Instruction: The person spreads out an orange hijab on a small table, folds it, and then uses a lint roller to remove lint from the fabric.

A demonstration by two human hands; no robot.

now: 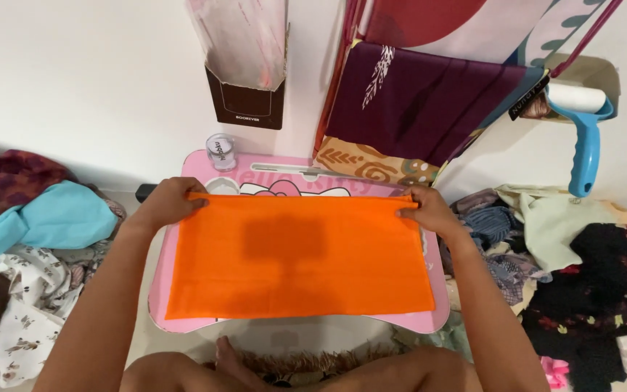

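An orange cloth point(299, 258) lies flat and folded over a small pink lap table point(437, 308), covering most of its top. My left hand point(172, 202) pinches the cloth's far left corner. My right hand point(424, 208) pinches its far right corner. Both forearms reach in from the near edge on either side of the cloth. A darker rectangular patch shows through the cloth's middle.
A small clear jar point(220, 151) stands at the table's far left edge. Heaps of clothes lie on the left point(45, 218) and right point(589, 283). A dark box point(247, 101) hangs on the wall, purple fabric point(422, 101) drapes behind, and a blue lint roller point(583, 138) hangs at right.
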